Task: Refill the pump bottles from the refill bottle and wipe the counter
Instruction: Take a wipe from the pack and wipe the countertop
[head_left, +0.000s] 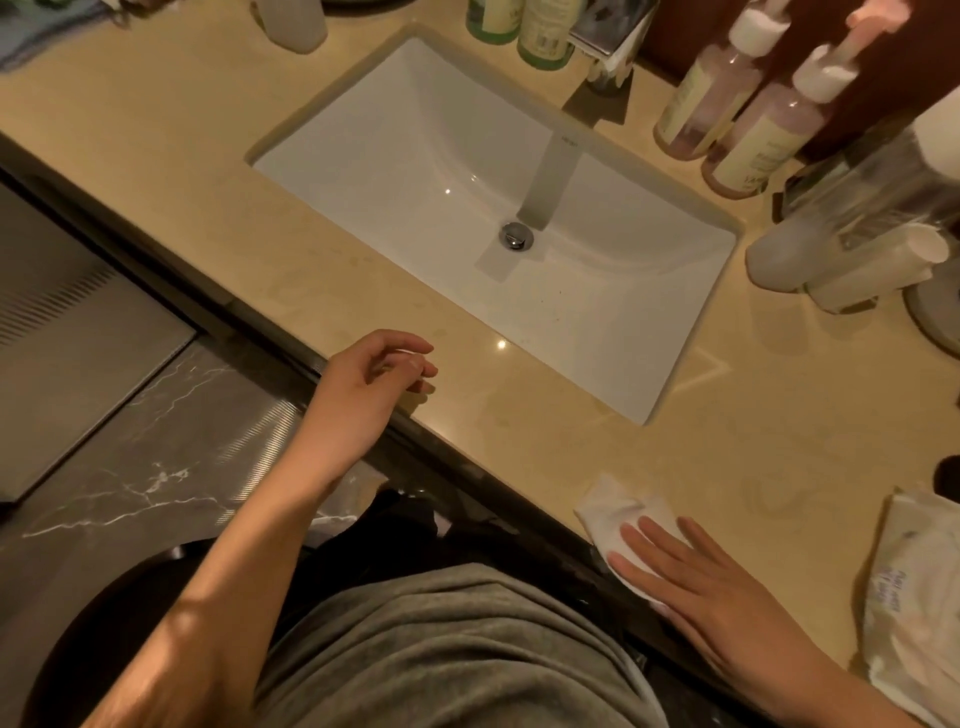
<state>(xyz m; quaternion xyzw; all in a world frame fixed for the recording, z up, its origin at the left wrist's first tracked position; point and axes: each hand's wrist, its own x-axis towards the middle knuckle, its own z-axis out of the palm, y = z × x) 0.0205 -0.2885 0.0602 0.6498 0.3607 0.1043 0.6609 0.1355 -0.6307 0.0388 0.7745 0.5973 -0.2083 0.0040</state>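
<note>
My right hand (696, 577) lies flat with straight fingers on a folded white tissue (613, 514), pressing it to the beige counter (753, 426) near the front edge. My left hand (379, 374) hovers at the counter's front edge left of the sink, fingers loosely curled and holding nothing. Two pump bottles with pink liquid (701, 98) (769, 135) stand at the back right. Two green-labelled bottles (545, 31) stand behind the sink at the top edge. A frosted white bottle (784, 254) stands to the right of the sink.
A white rectangular sink (415, 130) with a chrome drain (516, 235) and faucet (550, 182) fills the middle. A clear holder with small items (878, 249) sits at right. A white plastic packet (914, 597) lies at the near right. A pale bottle (296, 26) stands at the back left.
</note>
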